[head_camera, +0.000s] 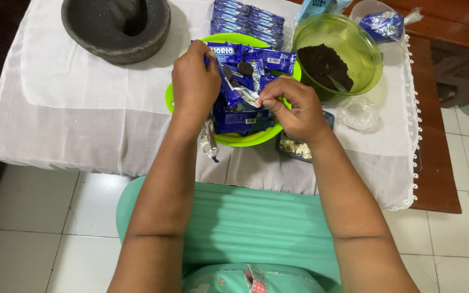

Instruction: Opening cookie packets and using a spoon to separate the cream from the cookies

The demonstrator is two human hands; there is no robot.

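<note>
My left hand (194, 81) grips a small blue biscuit packet (229, 93) over a lime green plate (233, 140). My right hand (294, 106) pinches the packet's torn silvery end between thumb and fingers. The plate holds several more blue packets (270, 58) and a dark round sandwich biscuit (245, 68). An emptied wrapper (209, 142) hangs over the plate's near rim.
A green see-through bowl (366, 68) with dark crumbs and a spoon stands at the right. A grey stone mortar (116, 24) sits at the back left. More blue packets (248, 19), a plastic bag (357, 113) and a small dark tray (295, 149) lie on the white cloth (82, 103).
</note>
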